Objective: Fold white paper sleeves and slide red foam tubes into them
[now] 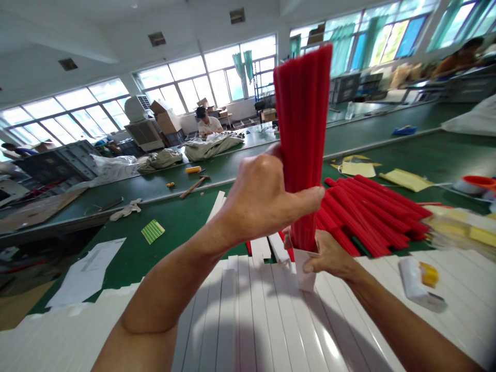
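Upright in front of me stands a bundle of red tubes [304,124]. My left hand [267,199] is wrapped round its lower half, with the thumb across the front. The bundle's bottom end is inside the open top of a white box [306,274]. My right hand [331,256] grips that box near its rim. Behind the box, a pile of red tubes [368,212] lies on the green table [186,222]. Rows of long white boxes [248,315] lie below my hands.
A tape dispenser [420,284] rests on the white boxes at right. A paper sheet [87,271], a green card [153,231] and a hammer [195,186] lie to the left. Yellow sheets [406,179] are behind the tubes. A person [209,124] sits farther back.
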Tool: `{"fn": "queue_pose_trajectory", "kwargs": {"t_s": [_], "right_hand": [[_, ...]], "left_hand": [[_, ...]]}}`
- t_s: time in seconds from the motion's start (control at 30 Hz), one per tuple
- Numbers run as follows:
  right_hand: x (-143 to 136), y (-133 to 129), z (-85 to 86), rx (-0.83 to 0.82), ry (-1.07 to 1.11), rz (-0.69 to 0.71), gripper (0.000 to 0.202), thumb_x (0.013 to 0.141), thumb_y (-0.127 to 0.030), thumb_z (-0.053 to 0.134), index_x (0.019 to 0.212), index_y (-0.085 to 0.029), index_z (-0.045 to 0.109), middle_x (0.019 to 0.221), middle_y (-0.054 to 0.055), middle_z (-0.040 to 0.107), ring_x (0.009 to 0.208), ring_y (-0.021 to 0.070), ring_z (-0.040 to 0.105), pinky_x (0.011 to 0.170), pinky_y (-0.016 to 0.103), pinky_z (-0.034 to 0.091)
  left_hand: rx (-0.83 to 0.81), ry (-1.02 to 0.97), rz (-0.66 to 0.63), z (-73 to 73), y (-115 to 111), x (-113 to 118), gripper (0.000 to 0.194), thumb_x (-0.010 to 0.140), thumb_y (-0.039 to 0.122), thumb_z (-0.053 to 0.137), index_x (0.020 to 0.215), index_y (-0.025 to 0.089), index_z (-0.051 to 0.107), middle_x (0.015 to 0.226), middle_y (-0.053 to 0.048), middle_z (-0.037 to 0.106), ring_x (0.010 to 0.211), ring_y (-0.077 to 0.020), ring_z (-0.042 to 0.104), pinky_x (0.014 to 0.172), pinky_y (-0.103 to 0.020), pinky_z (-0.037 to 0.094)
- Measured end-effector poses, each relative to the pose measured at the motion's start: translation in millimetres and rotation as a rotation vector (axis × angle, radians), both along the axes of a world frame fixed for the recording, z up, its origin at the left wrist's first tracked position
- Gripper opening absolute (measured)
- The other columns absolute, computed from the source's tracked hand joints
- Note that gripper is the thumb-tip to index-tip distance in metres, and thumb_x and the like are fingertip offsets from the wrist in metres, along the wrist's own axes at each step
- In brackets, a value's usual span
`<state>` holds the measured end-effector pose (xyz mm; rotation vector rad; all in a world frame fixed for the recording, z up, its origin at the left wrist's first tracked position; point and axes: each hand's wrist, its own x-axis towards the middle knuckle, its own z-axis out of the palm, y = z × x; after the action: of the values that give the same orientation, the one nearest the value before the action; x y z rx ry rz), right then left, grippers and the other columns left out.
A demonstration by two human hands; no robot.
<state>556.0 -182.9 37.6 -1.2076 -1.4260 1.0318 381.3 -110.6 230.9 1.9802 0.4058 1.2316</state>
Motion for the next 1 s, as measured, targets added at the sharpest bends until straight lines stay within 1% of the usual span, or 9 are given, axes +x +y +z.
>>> {"fn": "queue_pose_trajectory", "kwargs": {"t_s": [0.1, 0.27, 0.43, 0.57, 0.67, 0.73, 0.8, 0.87, 1.0], "right_hand": [[5.8, 3.7, -5.4, -0.003, 0.037, 0.044, 0.076, 0.051, -0.069, 0.082, 0.103, -0.014, 0.068, 0.091, 0.008, 0.068, 0.079, 0.0247, 0.063, 0.065, 0.031, 0.052], [15.2, 4.6, -7.8, -0.003, 0.069, 0.123, 0.083, 0.053, -0.060, 0.086, 0.119, -0.015, 0.065, 0.103, 0.010, 0.068, 0.091, 0.0271, 0.065, 0.076, 0.034, 0.054], [17.6, 1.5, -3.5, -0.004, 0.165, 0.153, 0.086, 0.053, -0.055, 0.088, 0.125, -0.015, 0.062, 0.118, 0.013, 0.064, 0.111, 0.0314, 0.060, 0.096, 0.043, 0.049], [19.3, -0.8, -1.8, -0.011, 0.191, 0.186, 0.080, 0.055, -0.053, 0.088, 0.120, -0.015, 0.065, 0.109, 0.012, 0.066, 0.109, 0.0297, 0.061, 0.099, 0.043, 0.047], [19.5, -0.2, 1.0, -0.010, 0.158, 0.191, 0.076, 0.056, -0.053, 0.088, 0.117, -0.015, 0.066, 0.095, 0.009, 0.067, 0.096, 0.0255, 0.064, 0.095, 0.040, 0.049], [20.1, 1.0, 3.3, -0.042, 0.146, 0.212, 0.075, 0.056, -0.050, 0.088, 0.118, -0.015, 0.065, 0.084, 0.005, 0.066, 0.077, 0.0201, 0.063, 0.082, 0.035, 0.054], [21.1, 2.0, 5.8, -0.087, 0.156, 0.244, 0.078, 0.055, -0.047, 0.089, 0.121, -0.016, 0.063, 0.080, 0.003, 0.065, 0.065, 0.0157, 0.060, 0.072, 0.030, 0.054], [22.0, 2.2, 7.7, -0.119, 0.178, 0.275, 0.082, 0.054, -0.044, 0.090, 0.126, -0.016, 0.061, 0.088, 0.004, 0.066, 0.067, 0.0156, 0.061, 0.071, 0.029, 0.054], [22.4, -0.2, 5.5, -0.121, 0.244, 0.287, 0.088, 0.055, -0.043, 0.090, 0.132, -0.017, 0.056, 0.113, 0.012, 0.065, 0.098, 0.0246, 0.064, 0.080, 0.032, 0.053]], "left_hand": [[0.171, 0.347, -0.026, -21.4, -2.2, 6.4, 0.020, 0.073, 0.031, 0.076, 0.089, 0.020, 0.069, 0.088, -0.003, 0.068, 0.084, -0.0230, 0.064, 0.078, -0.036, 0.055], [0.226, 0.565, 0.019, -60.7, 0.0, 6.9, 0.038, 0.071, 0.045, 0.079, 0.102, 0.024, 0.070, 0.112, -0.008, 0.060, 0.110, -0.0304, 0.055, 0.097, -0.047, 0.047], [-0.008, 0.535, -0.121, -87.5, 10.5, -5.2, 0.069, 0.071, 0.060, 0.075, 0.129, 0.026, 0.059, 0.130, -0.012, 0.053, 0.120, -0.0305, 0.051, 0.100, -0.046, 0.046], [-0.252, 0.430, -0.123, -107.3, 16.6, -7.2, 0.062, 0.094, 0.066, 0.033, 0.132, 0.023, 0.057, 0.133, -0.012, 0.054, 0.123, -0.0277, 0.051, 0.100, -0.044, 0.044], [-0.405, 0.373, -0.174, -128.2, 11.3, 4.9, 0.064, 0.094, 0.069, 0.028, 0.125, 0.024, 0.060, 0.123, -0.010, 0.060, 0.108, -0.0247, 0.058, 0.088, -0.038, 0.049], [-0.492, 0.323, -0.270, -139.7, 4.8, 16.4, 0.067, 0.090, 0.074, 0.032, 0.119, 0.023, 0.062, 0.108, -0.009, 0.065, 0.092, -0.0224, 0.061, 0.075, -0.034, 0.050], [-0.600, 0.250, -0.331, -143.3, -0.5, 26.3, 0.072, 0.087, 0.078, 0.030, 0.115, 0.021, 0.063, 0.094, -0.008, 0.067, 0.079, -0.0204, 0.061, 0.064, -0.031, 0.049], [-0.659, 0.159, -0.279, -136.5, -2.6, 32.1, 0.072, 0.088, 0.078, 0.027, 0.116, 0.021, 0.062, 0.096, -0.008, 0.067, 0.081, -0.0205, 0.063, 0.066, -0.031, 0.050], [-0.431, 0.100, -0.132, -103.6, 0.3, 34.4, 0.050, 0.095, 0.062, 0.039, 0.122, 0.027, 0.062, 0.128, -0.005, 0.062, 0.118, -0.0232, 0.057, 0.099, -0.038, 0.046]]}}
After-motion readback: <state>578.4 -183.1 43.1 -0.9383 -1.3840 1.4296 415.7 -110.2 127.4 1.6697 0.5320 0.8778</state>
